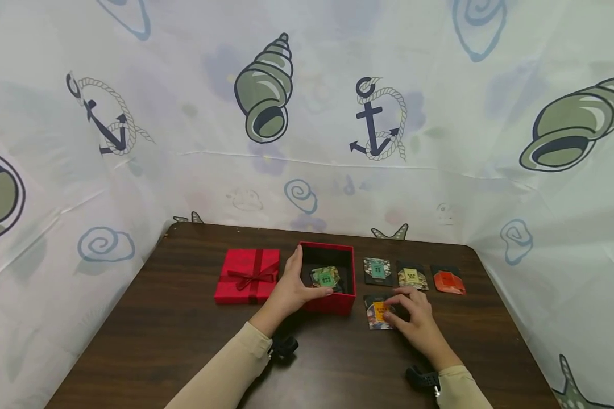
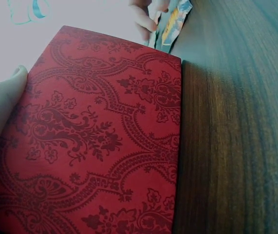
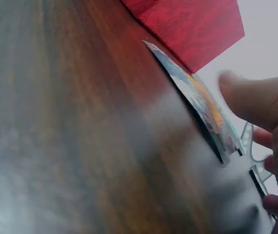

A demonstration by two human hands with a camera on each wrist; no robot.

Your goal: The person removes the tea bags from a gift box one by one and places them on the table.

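My left hand [image 1: 289, 291] holds an open red gift box [image 1: 332, 305] at its near left corner, thumb along the front rim and fingers on the left side. In the left wrist view the box's patterned wall [image 2: 95, 131] fills much of the picture. Inside lies a small packet with a green label [image 1: 327, 278]. My right hand [image 1: 418, 321] hovers at the right edge of a flat packet with an orange label [image 1: 376, 311], which lies on the table right of the box. In the right wrist view its thumb [image 3: 255, 100] stands apart from that packet [image 3: 192, 100].
The red lid with a ribbon bow [image 1: 247, 277] lies left of the box on the dark wooden table [image 1: 174, 329]. Behind the right hand lie a teal-labelled packet [image 1: 377, 271], a yellow-labelled packet [image 1: 412, 276] and a red-orange packet [image 1: 448, 280]. A printed cloth [image 1: 327, 125] surrounds the table.
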